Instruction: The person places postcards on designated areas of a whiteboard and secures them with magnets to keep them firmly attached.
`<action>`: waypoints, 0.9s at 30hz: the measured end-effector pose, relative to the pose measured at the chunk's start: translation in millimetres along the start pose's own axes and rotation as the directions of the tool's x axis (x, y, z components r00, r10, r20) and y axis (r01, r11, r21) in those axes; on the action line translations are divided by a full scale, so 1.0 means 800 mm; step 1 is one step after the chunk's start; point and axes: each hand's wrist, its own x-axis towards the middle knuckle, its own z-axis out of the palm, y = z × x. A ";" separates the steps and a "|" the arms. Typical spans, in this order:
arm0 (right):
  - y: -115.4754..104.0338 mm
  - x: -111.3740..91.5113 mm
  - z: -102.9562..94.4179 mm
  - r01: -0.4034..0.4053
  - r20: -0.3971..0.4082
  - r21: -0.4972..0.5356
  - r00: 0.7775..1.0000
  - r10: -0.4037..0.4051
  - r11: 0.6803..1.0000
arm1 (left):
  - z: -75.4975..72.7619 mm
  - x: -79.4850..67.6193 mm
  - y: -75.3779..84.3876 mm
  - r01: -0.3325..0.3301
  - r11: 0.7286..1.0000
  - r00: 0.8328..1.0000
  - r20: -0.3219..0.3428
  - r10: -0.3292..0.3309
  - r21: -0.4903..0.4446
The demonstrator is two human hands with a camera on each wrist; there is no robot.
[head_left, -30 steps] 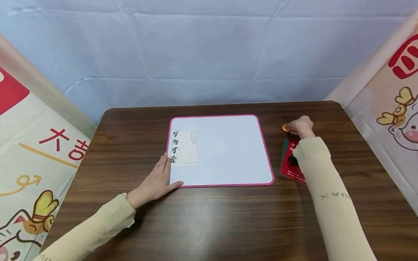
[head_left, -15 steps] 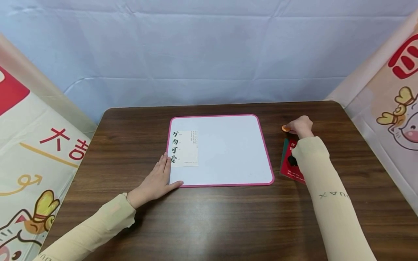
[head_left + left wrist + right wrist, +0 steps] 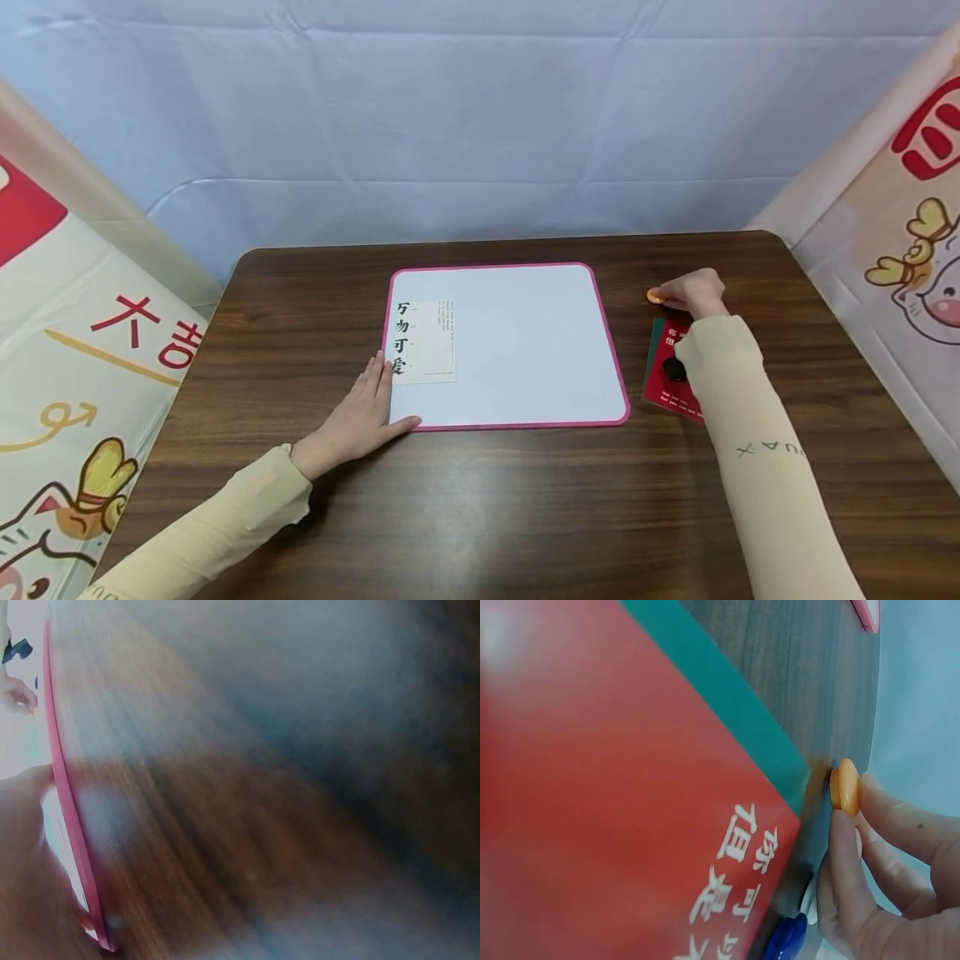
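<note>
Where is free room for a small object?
Bare table: left of the whiteboard, beyond the left hand; and between the sleeves, at the whiteboard's near edge. Also the whiteboard, right of the white card. Crowded: around the right hand, orange magnet and red card.

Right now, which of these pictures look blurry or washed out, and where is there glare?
Head view: fairly sharp, with a pale sheen on the table just below the whiteboard; left wrist view: the table is badly smeared and hazy, the upper left nearly white; right wrist view: clearer, the orange disc readable, a pale glare at the red card's upper left.
</note>
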 end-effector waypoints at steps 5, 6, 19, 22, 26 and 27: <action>0.001 -0.004 0.000 -0.016 -0.033 0.073 0.999 0.019 0.997 | 0.000 0.000 0.000 -0.001 1.000 1.000 -0.001 0.001 -0.001; 0.001 -0.005 0.000 -0.015 -0.028 0.091 0.999 0.018 0.996 | 0.000 0.000 -0.001 -0.001 1.000 1.000 -0.001 0.001 0.000; 0.003 -0.005 -0.005 -0.034 0.112 0.208 0.994 0.010 0.977 | 0.001 0.000 -0.001 -0.002 1.000 1.000 -0.003 0.002 0.003; 0.003 -0.005 -0.005 -0.041 0.116 0.222 0.993 0.015 0.974 | 0.001 0.000 -0.002 -0.001 1.000 1.000 -0.001 0.001 0.003; 0.002 -0.008 -0.003 -0.041 0.120 0.217 0.993 0.015 0.975 | 0.001 0.001 -0.002 0.000 1.000 1.000 0.003 0.000 0.006; 0.002 -0.008 -0.003 -0.040 0.122 0.212 0.992 0.014 0.976 | 0.002 0.000 -0.002 0.000 1.000 1.000 0.004 0.000 0.006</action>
